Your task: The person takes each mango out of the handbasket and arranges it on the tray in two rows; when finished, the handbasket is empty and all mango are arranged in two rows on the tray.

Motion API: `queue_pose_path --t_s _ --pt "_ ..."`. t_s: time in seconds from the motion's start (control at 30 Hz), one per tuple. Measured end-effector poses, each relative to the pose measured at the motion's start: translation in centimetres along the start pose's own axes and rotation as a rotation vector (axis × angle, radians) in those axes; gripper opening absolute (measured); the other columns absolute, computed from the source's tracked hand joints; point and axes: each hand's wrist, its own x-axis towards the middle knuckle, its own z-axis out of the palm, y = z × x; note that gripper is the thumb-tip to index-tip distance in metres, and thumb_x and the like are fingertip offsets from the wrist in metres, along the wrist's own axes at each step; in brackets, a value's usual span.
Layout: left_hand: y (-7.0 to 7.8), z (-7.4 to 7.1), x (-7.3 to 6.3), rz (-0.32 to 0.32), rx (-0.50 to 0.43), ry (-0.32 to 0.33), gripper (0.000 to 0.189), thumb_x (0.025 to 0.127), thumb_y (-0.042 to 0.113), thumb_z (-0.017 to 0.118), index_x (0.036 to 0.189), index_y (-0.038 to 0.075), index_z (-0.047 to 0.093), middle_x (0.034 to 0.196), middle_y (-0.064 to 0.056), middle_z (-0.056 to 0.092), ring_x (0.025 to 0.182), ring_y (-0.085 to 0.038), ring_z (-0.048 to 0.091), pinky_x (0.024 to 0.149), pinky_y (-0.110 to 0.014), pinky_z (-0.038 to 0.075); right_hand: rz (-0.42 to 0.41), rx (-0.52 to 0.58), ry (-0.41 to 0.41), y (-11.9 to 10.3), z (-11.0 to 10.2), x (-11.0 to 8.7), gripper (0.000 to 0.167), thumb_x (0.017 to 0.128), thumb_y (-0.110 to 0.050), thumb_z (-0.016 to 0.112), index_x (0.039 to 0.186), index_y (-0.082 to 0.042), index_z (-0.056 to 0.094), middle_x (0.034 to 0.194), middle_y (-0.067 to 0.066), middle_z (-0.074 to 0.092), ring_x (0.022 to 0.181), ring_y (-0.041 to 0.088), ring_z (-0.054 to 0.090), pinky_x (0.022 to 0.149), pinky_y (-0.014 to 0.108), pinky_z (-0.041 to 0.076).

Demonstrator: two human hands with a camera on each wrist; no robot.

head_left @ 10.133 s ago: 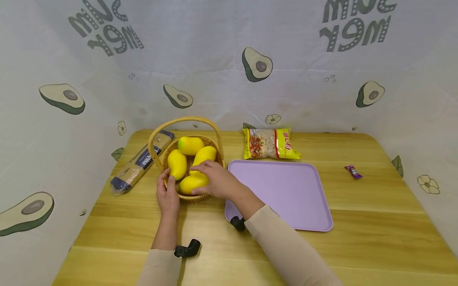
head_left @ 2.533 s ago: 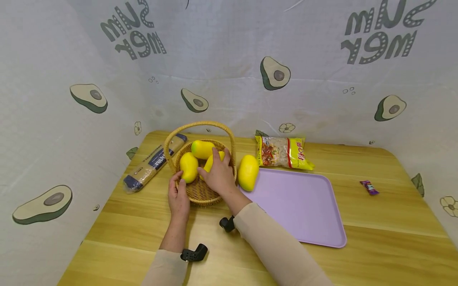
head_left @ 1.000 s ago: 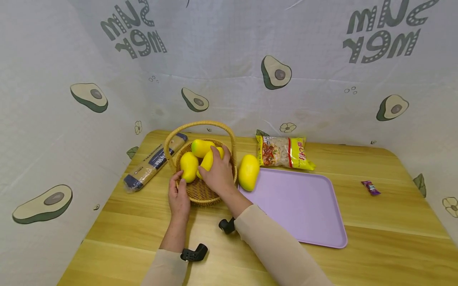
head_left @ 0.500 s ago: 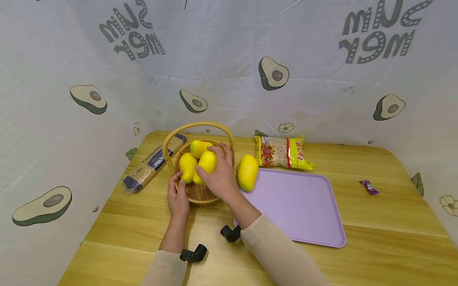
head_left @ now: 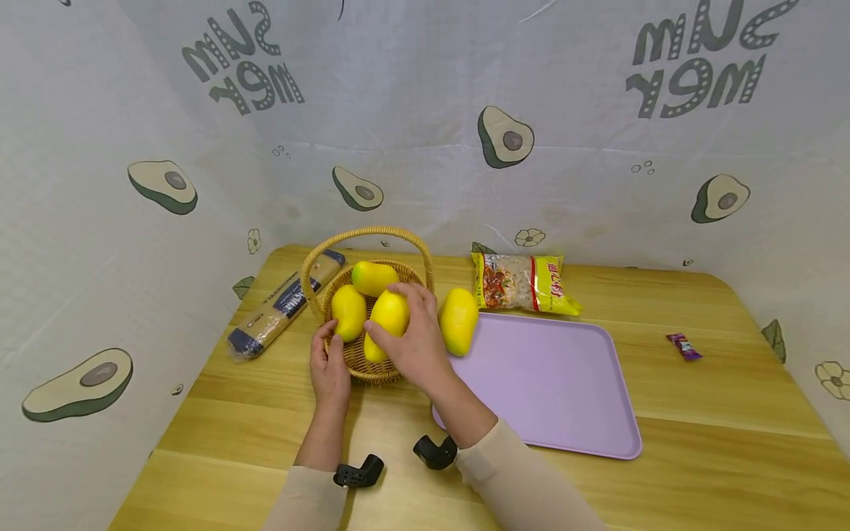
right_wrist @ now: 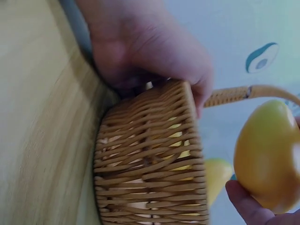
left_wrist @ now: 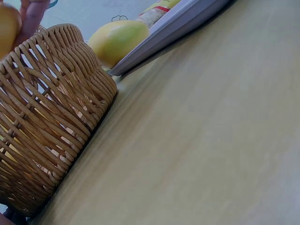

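Observation:
My right hand (head_left: 418, 343) holds a yellow mango (head_left: 390, 317) between thumb and fingers over the front of the wicker basket (head_left: 375, 375). In the right wrist view that mango (right_wrist: 267, 154) is raised beyond the basket's rim. My left hand (head_left: 330, 369) grips the basket's front left side, fingers at the rim; the right wrist view shows this hand (right_wrist: 150, 51) curled over the edge. Two more mangoes lie in the basket, one at the left (head_left: 348, 311) and one greenish-tipped mango (head_left: 373, 279) at the back. Another mango (head_left: 458, 321) lies at the lilac tray's (head_left: 551, 383) back left corner.
A yellow food packet (head_left: 524, 284) lies behind the tray. Left of the basket is a long pack of pasta (head_left: 285, 304) with blue ends. A small purple wrapped sweet (head_left: 684, 346) lies at the right. The basket's tall handle (head_left: 365, 231) arches over its opening.
Earlier, one mango went from the basket to the tray's corner. Within the last second, my right hand has lifted another mango and drawn it toward the basket's front. My left hand stays put.

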Motion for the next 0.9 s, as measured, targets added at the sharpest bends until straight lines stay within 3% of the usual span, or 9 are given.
queue_pose_path --t_s 0.1,0.23,0.53,0.67,0.77,0.9 --pt "0.0 0.0 0.0 -0.001 -0.002 -0.002 0.036 0.107 0.021 0.044 0.14 0.009 0.054 0.156 -0.007 0.046 0.149 -0.024 0.035 0.122 -0.047 0.028 0.002 -0.001 -0.024 -0.3 -0.5 -0.6 0.068 0.086 -0.036 0.08 0.146 -0.03 0.048 0.157 0.008 0.035 0.122 0.033 0.057 0.098 0.054 0.052" --pt "0.0 0.1 -0.1 0.003 -0.009 0.001 0.036 0.107 0.02 0.044 0.14 0.009 0.053 0.157 -0.008 0.046 0.148 -0.025 0.035 0.121 -0.047 0.028 -0.022 -0.027 -0.078 -0.5 -1.3 -1.4 0.076 0.086 -0.035 0.08 0.152 -0.032 0.043 0.157 0.008 0.04 0.123 0.032 0.057 0.096 0.054 0.053" --pt "0.0 0.1 0.0 0.017 -0.015 0.006 0.035 0.106 0.018 0.045 0.137 0.008 0.055 0.155 -0.009 0.047 0.149 -0.024 0.035 0.124 -0.046 0.026 -0.068 -0.082 -0.234 0.3 -4.1 -3.2 0.073 0.087 -0.028 0.079 0.15 -0.045 0.044 0.15 0.005 0.047 0.115 0.025 0.058 0.09 0.046 0.052" --pt "0.0 0.1 0.0 0.026 -0.009 0.006 0.034 0.106 0.017 0.045 0.137 0.007 0.055 0.155 -0.01 0.047 0.151 -0.025 0.033 0.126 -0.046 0.022 -0.079 -0.106 -0.283 1.1 -6.1 -3.8 0.073 0.089 -0.024 0.074 0.152 -0.043 0.042 0.15 0.003 0.048 0.11 0.024 0.057 0.088 0.042 0.051" --pt "-0.1 0.1 0.0 0.027 -0.012 0.003 0.034 0.106 0.016 0.044 0.137 0.006 0.055 0.155 -0.01 0.047 0.151 -0.025 0.032 0.126 -0.046 0.021 -0.065 -0.117 -0.269 2.1 -7.7 -4.0 0.072 0.09 -0.019 0.068 0.153 -0.04 0.04 0.147 0.007 0.05 0.103 0.027 0.056 0.08 0.039 0.05" --pt "-0.1 0.1 0.1 0.023 -0.017 -0.002 0.034 0.106 0.016 0.044 0.137 0.007 0.055 0.155 -0.009 0.047 0.151 -0.024 0.032 0.126 -0.045 0.021 -0.051 -0.108 -0.142 3.4 -9.7 -3.6 0.066 0.091 -0.014 0.06 0.152 -0.032 0.042 0.14 0.016 0.053 0.095 0.031 0.056 0.072 0.036 0.047"
